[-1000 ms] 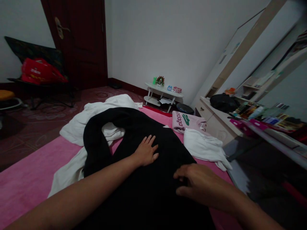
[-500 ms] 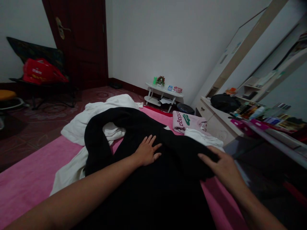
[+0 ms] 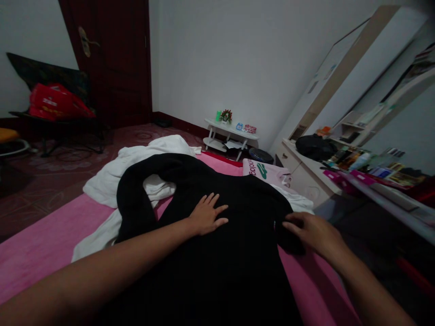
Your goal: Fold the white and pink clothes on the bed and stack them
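Observation:
A black long-sleeved top [image 3: 234,262] lies spread over a pink bedspread [image 3: 37,244]. My left hand [image 3: 207,215] rests flat on its chest area, fingers spread. At the right, my right hand [image 3: 311,228] pinches the black sleeve between thumb and fingers, near the bed's right side. The other sleeve curves round at the left, over rumpled white clothing [image 3: 105,181]. Past the top's right shoulder lie a folded pink garment [image 3: 267,172] with lettering and a green print, and a white cloth [image 3: 301,199] partly hidden by the sleeve.
Beyond the bed stands a small white table [image 3: 234,131] with a little plant and small items. On the right is a dresser [image 3: 302,167] crowded with bottles and a black bag. A red bag [image 3: 57,102] sits on a folding chair by the dark door [image 3: 118,63].
My right hand has shifted the black sleeve slightly down, and the shoulder now lies smoother and covers more of the pink garment's front edge. My left hand stays flat in place.

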The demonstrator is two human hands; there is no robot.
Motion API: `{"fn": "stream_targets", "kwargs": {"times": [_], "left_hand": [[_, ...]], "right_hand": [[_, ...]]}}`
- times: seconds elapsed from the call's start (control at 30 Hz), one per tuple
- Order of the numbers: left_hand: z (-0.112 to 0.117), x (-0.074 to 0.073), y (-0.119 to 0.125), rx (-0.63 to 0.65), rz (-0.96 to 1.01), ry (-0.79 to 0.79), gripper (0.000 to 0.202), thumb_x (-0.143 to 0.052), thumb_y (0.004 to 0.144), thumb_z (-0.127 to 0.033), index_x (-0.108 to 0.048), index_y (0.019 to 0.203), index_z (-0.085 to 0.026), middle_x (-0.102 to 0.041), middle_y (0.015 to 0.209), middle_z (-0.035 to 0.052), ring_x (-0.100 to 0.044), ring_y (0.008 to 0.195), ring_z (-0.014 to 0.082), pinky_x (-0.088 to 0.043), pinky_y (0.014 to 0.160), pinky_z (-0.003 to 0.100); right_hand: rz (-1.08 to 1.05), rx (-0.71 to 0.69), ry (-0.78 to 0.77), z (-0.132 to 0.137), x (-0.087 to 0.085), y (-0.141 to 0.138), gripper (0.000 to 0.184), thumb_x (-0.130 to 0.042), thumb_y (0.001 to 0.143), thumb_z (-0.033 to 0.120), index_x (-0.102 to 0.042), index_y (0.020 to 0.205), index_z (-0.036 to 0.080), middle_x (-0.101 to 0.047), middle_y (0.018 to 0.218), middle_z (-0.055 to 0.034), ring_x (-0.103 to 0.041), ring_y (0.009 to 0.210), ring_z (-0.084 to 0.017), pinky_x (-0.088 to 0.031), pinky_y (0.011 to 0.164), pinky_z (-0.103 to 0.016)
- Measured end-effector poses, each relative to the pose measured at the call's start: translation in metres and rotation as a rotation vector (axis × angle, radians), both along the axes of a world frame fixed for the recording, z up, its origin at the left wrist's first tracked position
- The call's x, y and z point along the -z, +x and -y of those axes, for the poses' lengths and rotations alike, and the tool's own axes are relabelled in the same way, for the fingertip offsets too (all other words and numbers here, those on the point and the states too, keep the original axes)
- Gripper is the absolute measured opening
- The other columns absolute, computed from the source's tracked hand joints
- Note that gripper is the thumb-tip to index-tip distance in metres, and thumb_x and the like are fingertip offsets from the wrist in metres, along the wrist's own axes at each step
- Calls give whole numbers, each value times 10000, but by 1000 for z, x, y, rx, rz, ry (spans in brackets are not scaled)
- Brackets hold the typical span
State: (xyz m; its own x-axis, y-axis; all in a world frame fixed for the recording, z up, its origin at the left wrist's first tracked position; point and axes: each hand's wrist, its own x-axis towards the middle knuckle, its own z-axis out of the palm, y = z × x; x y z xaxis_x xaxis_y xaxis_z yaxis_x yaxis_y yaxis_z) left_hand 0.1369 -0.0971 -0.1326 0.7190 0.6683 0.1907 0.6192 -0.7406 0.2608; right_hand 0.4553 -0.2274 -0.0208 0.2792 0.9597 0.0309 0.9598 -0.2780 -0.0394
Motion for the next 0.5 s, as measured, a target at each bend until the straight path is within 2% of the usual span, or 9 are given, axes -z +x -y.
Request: {"fn": "stream_targets", "kwargs": {"times": [0.1, 0.17, 0.23, 0.3, 0.37, 0.4, 0.47, 0.5], "left_hand": [[-12, -10, -2, -3, 12, -31, 574, -283, 916, -640, -508, 1341, -327, -314, 1527, 82, -324, 1378, 321, -299, 1090, 491], [-29, -22, -3, -87, 28, -37, 509, -383, 920, -558, -508, 1334, -289, -233, 1556, 99, -445, 1297, 314, -396, 1028, 441], [-52, -38, -4, -243, 40, -29, 555, -504, 889, -439, -401, 1404, -261, -77, 1585, 135, -533, 1208, 325, -462, 958, 415], [-79, -53, -6, -399, 16, -33, 710, -570, 847, -339, -243, 1473, -265, 11, 1582, 173, -567, 1163, 344, -487, 919, 414], [-103, -63, -7, -489, -47, -67, 830, -606, 816, -306, -135, 1498, -268, -44, 1569, 212, -563, 1166, 356, -488, 912, 415], [-112, -66, -8, -509, -80, -89, 875, -628, 798, -305, -111, 1503, -261, -123, 1552, 230, -555, 1175, 359, -488, 912, 416], [-125, -68, -8, -518, -124, -123, 937, -685, 748, -317, -131, 1500, -235, -302, 1481, 246, -545, 1185, 365, -488, 910, 425], [-128, -67, -8, -513, -133, -129, 939, -712, 721, -321, -182, 1489, -217, -377, 1435, 246, -542, 1185, 370, -489, 907, 431]], "right_hand": [[58, -74, 171, -27, -8, -32, 272, -550, 818, 415, -691, 1002, 272, -694, 1026, -62, -652, 948, -271, -494, 804, -371], [68, -137, 269, -49, -8, -44, 345, -538, 832, 364, -629, 1140, 238, -633, 1165, -92, -608, 1061, -282, -478, 872, -384], [52, -154, 321, -74, 2, -44, 500, -581, 801, 324, -524, 1285, 210, -539, 1305, -126, -566, 1142, -298, -464, 915, -400], [5, -95, 341, -99, 17, -37, 685, -646, 746, 293, -407, 1381, 191, -462, 1383, -164, -566, 1151, -303, -469, 916, -406], [-111, 31, 303, -120, 32, -25, 825, -689, 708, 284, -305, 1429, 172, -528, 1308, -188, -643, 1020, -274, -510, 838, -389], [-190, 99, 262, -129, 39, -20, 871, -695, 708, 294, -253, 1446, 154, -608, 1192, -177, -681, 902, -249, -529, 773, -370], [-328, 196, 180, -140, 47, -12, 890, -684, 736, 335, -202, 1453, 120, -700, 874, -89, -689, 658, -201, -534, 640, -321], [-365, 211, 158, -143, 48, -11, 842, -672, 754, 363, -245, 1435, 113, -690, 744, -42, -670, 576, -185, -521, 589, -296]]}}
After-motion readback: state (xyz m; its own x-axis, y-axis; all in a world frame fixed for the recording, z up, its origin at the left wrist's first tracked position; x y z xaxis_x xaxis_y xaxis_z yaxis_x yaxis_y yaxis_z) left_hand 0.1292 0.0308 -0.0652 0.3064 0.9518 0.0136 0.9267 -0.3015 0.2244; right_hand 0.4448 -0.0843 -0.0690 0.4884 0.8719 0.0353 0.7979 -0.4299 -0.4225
